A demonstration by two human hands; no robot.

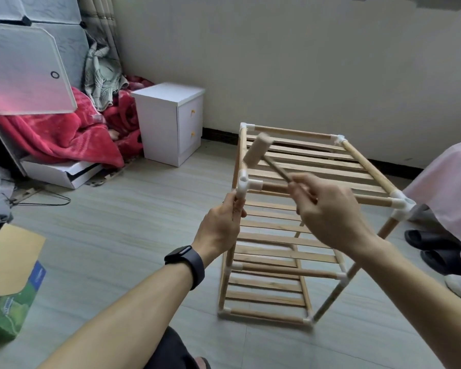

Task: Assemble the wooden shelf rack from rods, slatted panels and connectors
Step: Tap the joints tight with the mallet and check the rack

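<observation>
While left hand (220,225) gripped the post (224,288) under the connector (244,183), right hand (330,214) held mallet (257,150) raised; seating likely needed square tap.

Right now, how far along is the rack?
Mostly built: the rack stands with three slatted tiers and white corner connectors. In hand: the right hand holds a mallet above the near-left top connector, while the left hand grips the rod below it. Left: tapping that joint home; I cannot judge the other joints.
</observation>
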